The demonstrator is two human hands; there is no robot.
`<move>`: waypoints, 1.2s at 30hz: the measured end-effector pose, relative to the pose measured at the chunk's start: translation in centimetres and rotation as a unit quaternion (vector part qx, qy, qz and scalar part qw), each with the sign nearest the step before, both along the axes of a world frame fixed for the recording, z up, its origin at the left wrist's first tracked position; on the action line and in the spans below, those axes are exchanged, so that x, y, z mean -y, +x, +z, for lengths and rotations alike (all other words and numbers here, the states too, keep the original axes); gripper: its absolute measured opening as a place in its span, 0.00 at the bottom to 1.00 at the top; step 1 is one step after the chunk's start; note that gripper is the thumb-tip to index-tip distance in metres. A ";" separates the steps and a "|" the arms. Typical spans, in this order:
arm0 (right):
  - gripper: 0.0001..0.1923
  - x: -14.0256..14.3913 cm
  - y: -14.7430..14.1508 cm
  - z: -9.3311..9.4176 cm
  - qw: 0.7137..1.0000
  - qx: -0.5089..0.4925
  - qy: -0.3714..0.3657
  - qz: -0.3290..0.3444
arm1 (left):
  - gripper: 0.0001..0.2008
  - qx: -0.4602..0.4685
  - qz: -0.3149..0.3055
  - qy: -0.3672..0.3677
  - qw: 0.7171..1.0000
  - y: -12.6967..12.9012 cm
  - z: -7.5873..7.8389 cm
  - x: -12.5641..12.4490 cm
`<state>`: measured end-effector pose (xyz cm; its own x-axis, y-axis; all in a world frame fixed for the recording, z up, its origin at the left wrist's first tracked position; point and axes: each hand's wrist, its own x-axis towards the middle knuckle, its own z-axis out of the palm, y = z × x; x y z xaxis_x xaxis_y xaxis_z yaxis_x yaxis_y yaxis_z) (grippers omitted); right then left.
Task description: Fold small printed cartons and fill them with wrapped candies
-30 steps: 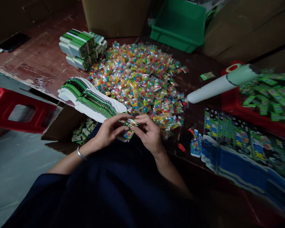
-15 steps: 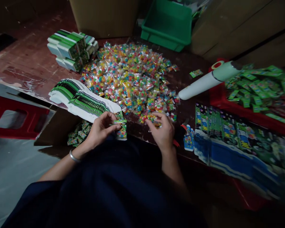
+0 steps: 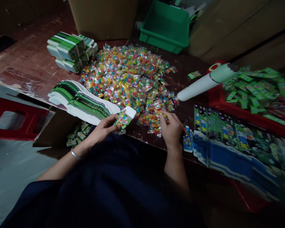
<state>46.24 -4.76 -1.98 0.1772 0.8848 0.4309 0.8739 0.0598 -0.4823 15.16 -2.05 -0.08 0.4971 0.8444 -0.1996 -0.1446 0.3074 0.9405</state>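
The left hand (image 3: 104, 129) pinches one small box (image 3: 123, 119) with its top flap open, near the front edge of the table (image 3: 33, 63). The right hand (image 3: 171, 128) pinches a candy bag (image 3: 156, 122) at the near edge of the big candy pile (image 3: 130, 79), too many to count. It looks like the filling step; next the bag must slide into the open box. One stack of flat boxes (image 3: 82, 103) lies left, one green bin (image 3: 165, 27) sits far back.
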 end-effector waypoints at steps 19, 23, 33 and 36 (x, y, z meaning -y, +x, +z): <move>0.04 -1.2 -8.5 6.2 0.978 -0.063 0.032 0.197 | 0.15 -0.068 -0.020 0.083 0.994 1.4 0.2 1.0; 0.05 -0.7 -8.9 5.0 0.977 -0.085 0.057 0.187 | 0.25 0.007 0.036 0.059 0.998 1.8 0.2 1.3; 0.04 1.2 -11.0 0.7 0.937 -0.305 0.019 0.171 | 0.15 0.032 0.002 0.076 0.997 1.8 -0.1 1.8; 0.03 1.1 -11.4 0.8 0.927 -0.326 0.028 0.186 | 0.15 0.028 0.008 0.086 0.996 1.8 0.0 1.7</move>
